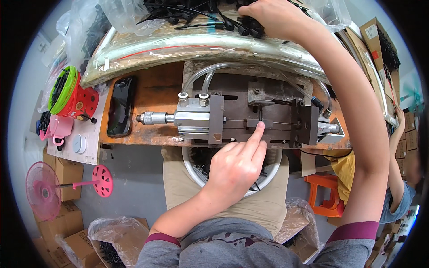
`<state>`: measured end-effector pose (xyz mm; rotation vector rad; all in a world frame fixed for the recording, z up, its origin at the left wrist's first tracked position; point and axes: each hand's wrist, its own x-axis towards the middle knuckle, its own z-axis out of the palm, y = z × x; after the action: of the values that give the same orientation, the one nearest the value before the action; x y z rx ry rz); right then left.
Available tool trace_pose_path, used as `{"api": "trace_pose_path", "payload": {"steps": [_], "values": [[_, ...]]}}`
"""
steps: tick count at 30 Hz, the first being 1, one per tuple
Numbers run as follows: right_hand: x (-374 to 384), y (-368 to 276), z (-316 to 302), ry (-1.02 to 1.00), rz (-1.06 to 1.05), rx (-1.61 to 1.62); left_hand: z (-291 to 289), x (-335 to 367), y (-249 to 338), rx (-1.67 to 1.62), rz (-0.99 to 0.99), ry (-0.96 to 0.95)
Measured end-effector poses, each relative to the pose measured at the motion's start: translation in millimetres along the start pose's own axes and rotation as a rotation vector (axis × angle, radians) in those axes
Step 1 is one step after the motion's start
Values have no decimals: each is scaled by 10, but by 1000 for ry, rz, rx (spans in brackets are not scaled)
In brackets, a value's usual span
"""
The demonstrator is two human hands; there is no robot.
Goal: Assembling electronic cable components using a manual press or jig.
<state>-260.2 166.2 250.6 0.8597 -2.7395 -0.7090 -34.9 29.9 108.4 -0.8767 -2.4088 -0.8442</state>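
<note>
Left hand (236,167), forefinger extended, at machine (241,107); right hand (278,18), grip unclear; parts (255,29) inside tray's (147,51) near edge apparently pending, basket's (188,166) apparently done.

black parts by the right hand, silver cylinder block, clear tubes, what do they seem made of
Black parts: probably satin plastic, from their even black and soft highlights. Silver cylinder block: likely shiny metal, perhaps aluminium, with bright streaked reflections. Clear tubes: look like glossy flexible plastic, see-through and smoothly curved.
</note>
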Motion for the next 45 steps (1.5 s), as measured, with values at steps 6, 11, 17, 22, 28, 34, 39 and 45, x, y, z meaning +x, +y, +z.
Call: {"api": "trace_pose_path", "payload": {"steps": [6, 11, 17, 22, 28, 34, 39, 45], "values": [[-97, 22, -143, 9, 57, 244, -16, 16, -20, 27, -52, -65], [-249, 345, -86, 299, 230, 639, -24, 55, 4, 0, -49, -101], [-532, 338, -196, 384, 493, 1428, -40, 33, -30, -13, -79, -128], [-713, 391, -57, 606, 573, 1753, -22, 39, -21, -5, -66, -114], [-786, 463, 85, 764, 531, 1936, -134, -33, 5, -66, -26, -98], [-902, 422, 91, 851, 519, 2063, -325, 60, 72, -423, -81, 52], [-1216, 278, 103, 848, 186, 2253, -301, 401, -76, -561, -178, 305], [-1680, -708, -169, 698, 347, 2444, -271, 366, -18, -910, -112, 323]]}}
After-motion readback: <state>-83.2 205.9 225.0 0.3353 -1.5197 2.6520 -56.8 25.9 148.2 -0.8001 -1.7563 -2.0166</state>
